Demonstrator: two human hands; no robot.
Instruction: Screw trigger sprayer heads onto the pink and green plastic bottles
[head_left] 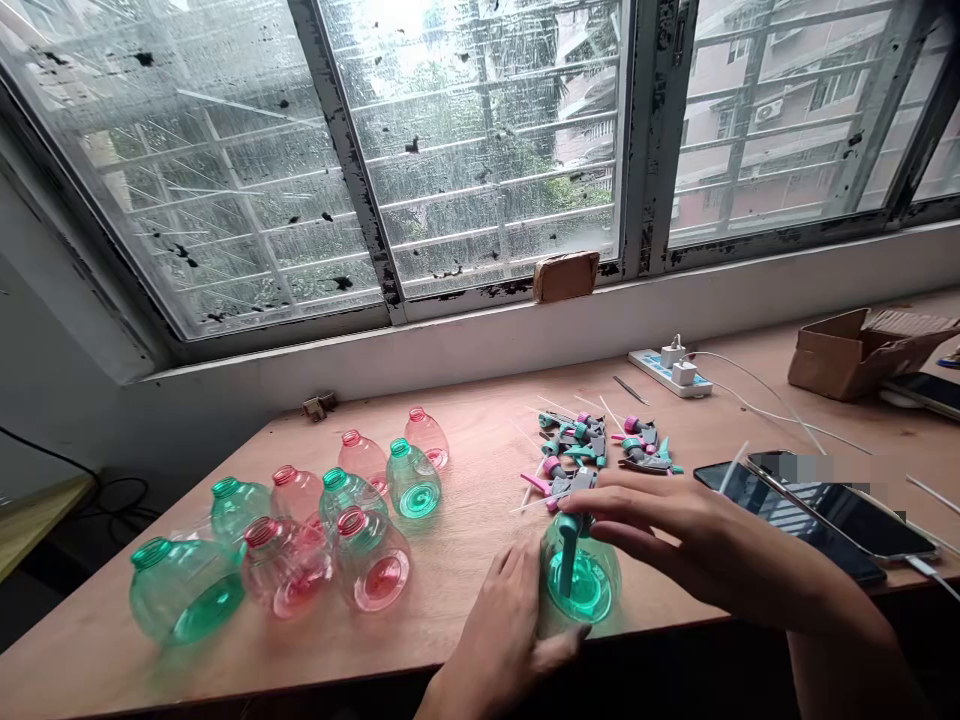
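Near the front edge stands a clear green spray bottle [581, 590]. My left hand [510, 625] is wrapped against its left side, thumb low at the front, holding it. On the neck sits a spray head whose teal trigger [568, 560] hangs down in front of the bottle. My right hand [675, 530] grips this spray head from above and the right, its fingers partly hiding the top. Just behind the bottle lies a pile of loose spray heads [577, 440] in grey, teal and pink, some with thin white tubes.
Several open, round-bellied bottles stand at left, including a green bottle [187, 595] and a pink bottle [373, 565]. Phones [844, 510] lie at right beside a charging cable. Farther back are a power strip [670, 373], a thin pointed tool [630, 390] and a cardboard box [832, 355].
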